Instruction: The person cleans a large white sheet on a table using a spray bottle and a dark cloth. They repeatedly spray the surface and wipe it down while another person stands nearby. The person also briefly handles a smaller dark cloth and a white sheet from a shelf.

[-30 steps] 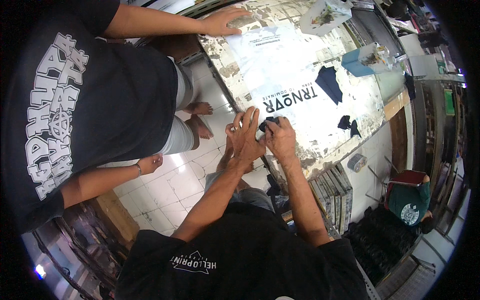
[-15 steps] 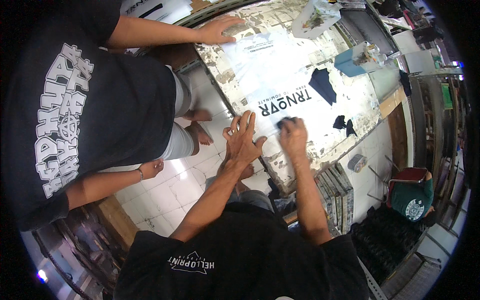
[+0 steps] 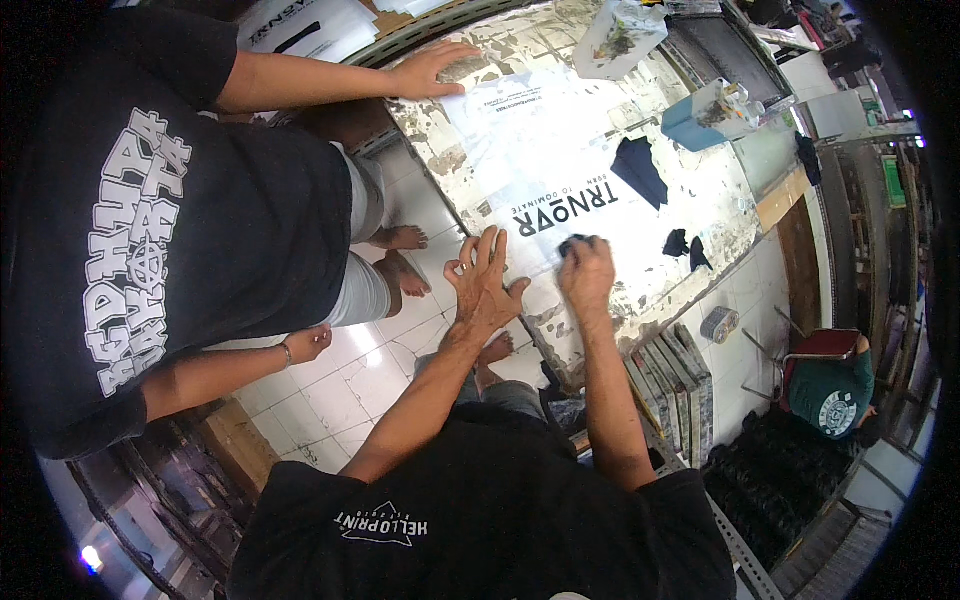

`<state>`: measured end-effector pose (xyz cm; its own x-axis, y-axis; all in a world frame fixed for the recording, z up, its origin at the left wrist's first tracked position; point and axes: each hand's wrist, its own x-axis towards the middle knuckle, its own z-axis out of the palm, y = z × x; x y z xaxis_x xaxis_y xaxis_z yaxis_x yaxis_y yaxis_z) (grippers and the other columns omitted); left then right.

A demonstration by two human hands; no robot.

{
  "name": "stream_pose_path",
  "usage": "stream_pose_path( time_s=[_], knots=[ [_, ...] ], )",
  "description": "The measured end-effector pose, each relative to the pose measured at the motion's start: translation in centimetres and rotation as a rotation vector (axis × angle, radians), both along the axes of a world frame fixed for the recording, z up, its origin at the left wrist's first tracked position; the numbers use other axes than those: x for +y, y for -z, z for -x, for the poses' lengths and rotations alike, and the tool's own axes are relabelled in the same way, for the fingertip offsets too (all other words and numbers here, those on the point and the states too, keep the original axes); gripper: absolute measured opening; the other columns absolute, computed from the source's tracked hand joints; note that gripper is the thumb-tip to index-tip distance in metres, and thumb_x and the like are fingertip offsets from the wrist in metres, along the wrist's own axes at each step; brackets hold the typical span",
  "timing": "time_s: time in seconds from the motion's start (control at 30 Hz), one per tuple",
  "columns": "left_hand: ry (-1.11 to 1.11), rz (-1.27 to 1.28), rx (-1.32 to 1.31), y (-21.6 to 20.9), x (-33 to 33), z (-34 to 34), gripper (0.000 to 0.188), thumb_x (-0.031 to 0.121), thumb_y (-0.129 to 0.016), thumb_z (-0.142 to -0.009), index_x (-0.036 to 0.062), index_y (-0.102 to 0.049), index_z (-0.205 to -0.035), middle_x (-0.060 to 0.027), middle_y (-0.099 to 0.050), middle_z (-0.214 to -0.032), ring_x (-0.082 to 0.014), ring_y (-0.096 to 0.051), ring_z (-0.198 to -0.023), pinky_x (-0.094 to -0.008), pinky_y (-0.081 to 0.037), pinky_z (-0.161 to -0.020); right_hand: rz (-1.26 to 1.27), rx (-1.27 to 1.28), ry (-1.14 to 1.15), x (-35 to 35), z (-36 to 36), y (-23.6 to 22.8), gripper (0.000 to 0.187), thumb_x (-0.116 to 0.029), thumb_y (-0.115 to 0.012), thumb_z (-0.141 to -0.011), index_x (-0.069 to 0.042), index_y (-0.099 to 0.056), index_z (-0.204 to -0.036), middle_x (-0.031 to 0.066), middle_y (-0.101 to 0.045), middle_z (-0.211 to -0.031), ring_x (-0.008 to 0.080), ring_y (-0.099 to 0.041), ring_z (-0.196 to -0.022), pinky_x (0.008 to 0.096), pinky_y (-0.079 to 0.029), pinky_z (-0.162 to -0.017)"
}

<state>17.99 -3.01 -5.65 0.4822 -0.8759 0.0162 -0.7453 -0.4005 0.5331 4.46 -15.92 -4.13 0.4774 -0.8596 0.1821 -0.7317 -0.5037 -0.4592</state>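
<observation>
A thin white sheet, perhaps a plastic bag, lies flat on the paint-stained worktable. It carries large black lettering across its near part. My right hand is closed on a small dark cloth and presses it to the sheet just below the lettering. At the near left edge of the sheet is my left hand, fingers spread and nothing in it. Right of the lettering lies a larger dark cloth, with small dark scraps nearer to me.
A person at left rests a hand on the table's far left edge. A whitish container and a blue one stand at the far side. Flat frames lean below the table's right edge; a chair stands farther right.
My right hand has shifted slightly, with the dark cloth still in it. My left hand keeps nearly the same place. The whole view has tilted a little; the other person's hand stays on the table.
</observation>
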Motion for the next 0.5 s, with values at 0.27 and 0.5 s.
stream_pose_path(
  time_s=[0.27,0.5],
  knots=[
    [0.003,-0.002,0.036,-0.4,0.1,-0.1,0.091,0.031,-0.081,-0.072,0.0038,-0.043,-0.15,-0.0111,-0.037,-0.156,-0.0342,-0.031,-0.14,-0.0568,-0.023,-0.103,-0.079,-0.072,-0.216,1.3,-0.8,0.7,0.019,-0.002,-0.07,-0.077,-0.005,-0.075,-0.095,0.0167,-0.065,-0.093,0.0367,-0.064,-0.09,0.0444,-0.054,-0.077],
    [0.005,-0.042,0.049,-0.6,-0.1,0.0,0.092,0.029,-0.083,-0.07,0.0068,-0.043,-0.15,-0.0112,-0.037,-0.155,-0.0334,-0.031,-0.139,-0.0558,-0.023,-0.103,-0.063,-0.145,-0.286,3.4,-3.4,0.3,0.02,-0.004,-0.07,-0.074,-0.007,-0.074,-0.094,0.0164,-0.063,-0.094,0.0374,-0.062,-0.092,0.045,-0.054,-0.078]
  ],
)
